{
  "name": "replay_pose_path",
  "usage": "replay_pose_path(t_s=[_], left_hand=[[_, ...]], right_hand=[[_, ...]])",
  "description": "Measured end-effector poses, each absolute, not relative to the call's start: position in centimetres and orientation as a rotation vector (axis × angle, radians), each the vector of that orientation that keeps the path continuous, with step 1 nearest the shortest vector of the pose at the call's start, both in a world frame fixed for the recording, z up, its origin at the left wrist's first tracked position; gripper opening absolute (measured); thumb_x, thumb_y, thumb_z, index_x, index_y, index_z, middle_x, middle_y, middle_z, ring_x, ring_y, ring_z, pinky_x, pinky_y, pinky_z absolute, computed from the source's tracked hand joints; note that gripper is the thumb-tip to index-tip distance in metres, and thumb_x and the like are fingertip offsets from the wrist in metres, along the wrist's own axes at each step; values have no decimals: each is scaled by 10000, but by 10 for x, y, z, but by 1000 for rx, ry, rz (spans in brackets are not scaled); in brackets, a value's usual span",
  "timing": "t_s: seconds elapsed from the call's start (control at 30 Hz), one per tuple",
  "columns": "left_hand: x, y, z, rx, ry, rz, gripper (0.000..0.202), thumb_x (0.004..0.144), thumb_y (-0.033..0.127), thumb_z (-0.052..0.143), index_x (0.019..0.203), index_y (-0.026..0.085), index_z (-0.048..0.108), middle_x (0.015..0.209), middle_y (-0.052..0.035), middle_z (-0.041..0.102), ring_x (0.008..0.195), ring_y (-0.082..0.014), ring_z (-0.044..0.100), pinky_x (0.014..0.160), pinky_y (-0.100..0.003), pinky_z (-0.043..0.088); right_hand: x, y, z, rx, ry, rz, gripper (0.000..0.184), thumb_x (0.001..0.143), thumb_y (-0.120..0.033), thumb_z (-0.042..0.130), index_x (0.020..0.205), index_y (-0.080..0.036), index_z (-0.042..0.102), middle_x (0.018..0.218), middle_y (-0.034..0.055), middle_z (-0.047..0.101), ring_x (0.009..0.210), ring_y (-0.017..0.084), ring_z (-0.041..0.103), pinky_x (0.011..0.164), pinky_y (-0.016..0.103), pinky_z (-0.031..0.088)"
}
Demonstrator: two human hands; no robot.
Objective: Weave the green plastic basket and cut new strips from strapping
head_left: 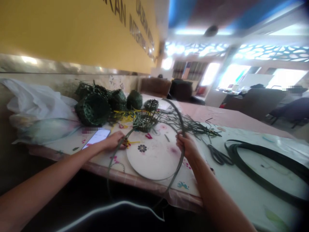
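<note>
My right hand point(187, 145) is closed round a long dark green flat strip point(180, 116), which curves upward above the fist and loops down past the table edge. On the left side, another length of green strip point(115, 151) passes in front of my left hand point(117, 140). That hand has its fingers curled by a small yellow piece point(132, 142); what it grips is too blurred to make out. Between the hands lies a round white board point(154, 161) with a flower mark. At its far edge stands a partly woven green basket point(146, 122) with loose strip ends.
Black-handled scissors point(219, 155) and a big coil of dark strip point(260, 183) lie to the right. Cut strips point(205, 129) are heaped behind. A lit phone point(96, 138), several woven baskets point(93, 109) and a white plastic bag point(41, 100) occupy the left.
</note>
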State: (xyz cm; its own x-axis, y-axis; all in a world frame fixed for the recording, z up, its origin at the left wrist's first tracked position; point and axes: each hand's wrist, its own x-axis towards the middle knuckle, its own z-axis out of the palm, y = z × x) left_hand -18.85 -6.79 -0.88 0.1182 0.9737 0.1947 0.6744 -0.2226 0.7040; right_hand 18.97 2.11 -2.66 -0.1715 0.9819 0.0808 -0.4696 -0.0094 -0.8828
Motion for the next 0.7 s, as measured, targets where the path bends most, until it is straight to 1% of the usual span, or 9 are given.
replay_pose_path(t_s=[0.1, 0.2, 0.27, 0.37, 0.43, 0.5, 0.57, 0.63, 0.7], left_hand=[[-187, -67, -18, 1931, 1609, 908, 304, 497, 327, 829, 774, 229, 750, 813, -63, 669, 796, -248, 592, 754, -294, 464], [-189, -66, -26, 1901, 1608, 871, 311, 604, 355, 778, 874, 203, 742, 811, -62, 691, 747, -228, 606, 702, -287, 461], [-189, -65, -28, 1882, 1583, 834, 371, 659, 358, 751, 982, 176, 729, 831, -67, 711, 726, -214, 624, 687, -285, 466], [-185, -65, -28, 1852, 1552, 746, 486, 746, 400, 691, 1152, 135, 663, 942, -94, 734, 746, -199, 660, 700, -288, 488], [-181, -66, -27, 1856, 1570, 678, 446, 787, 426, 642, 1109, 119, 664, 964, -107, 739, 783, -204, 678, 721, -293, 501], [-179, -65, -26, 1888, 1628, 626, 353, 779, 415, 633, 983, 132, 689, 912, -96, 746, 799, -218, 684, 730, -297, 504], [-181, -63, -20, 1939, 1733, 598, 241, 738, 367, 652, 852, 160, 699, 850, -79, 743, 801, -234, 677, 728, -300, 492], [-189, -58, -9, 1998, 1892, 593, 146, 712, 313, 646, 757, 182, 692, 838, -79, 732, 826, -253, 662, 738, -308, 470], [-203, -49, 8, 2040, 2077, 618, 117, 723, 280, 611, 726, 192, 688, 878, -95, 719, 888, -272, 645, 768, -318, 447]], right_hand=[[190, 21, -27, -711, -976, 1517, 325, 614, -200, 777, 859, -207, 563, 644, -57, 538, 402, 14, 330, 345, 115, 251], [190, 20, -26, -696, -974, 1530, 321, 616, -191, 781, 857, -206, 570, 634, -60, 529, 408, 15, 332, 347, 113, 253], [190, 20, -25, -690, -970, 1538, 328, 609, -185, 788, 855, -204, 572, 632, -61, 525, 407, 14, 330, 344, 113, 251], [190, 21, -26, -695, -958, 1540, 342, 593, -176, 796, 850, -200, 572, 626, -61, 527, 400, 11, 329, 341, 114, 253], [191, 22, -26, -700, -950, 1538, 344, 589, -170, 797, 848, -198, 573, 624, -58, 533, 396, 11, 330, 341, 114, 254], [191, 22, -26, -700, -944, 1539, 341, 590, -164, 797, 847, -198, 575, 628, -55, 539, 395, 11, 331, 341, 115, 254], [191, 22, -26, -695, -939, 1542, 336, 595, -165, 797, 847, -198, 579, 636, -54, 540, 398, 11, 334, 340, 115, 253], [191, 20, -24, -685, -936, 1545, 330, 597, -170, 799, 846, -197, 585, 639, -54, 536, 401, 10, 335, 338, 114, 252], [191, 19, -23, -674, -934, 1548, 326, 599, -173, 802, 846, -194, 590, 639, -55, 532, 404, 11, 337, 337, 113, 252]])
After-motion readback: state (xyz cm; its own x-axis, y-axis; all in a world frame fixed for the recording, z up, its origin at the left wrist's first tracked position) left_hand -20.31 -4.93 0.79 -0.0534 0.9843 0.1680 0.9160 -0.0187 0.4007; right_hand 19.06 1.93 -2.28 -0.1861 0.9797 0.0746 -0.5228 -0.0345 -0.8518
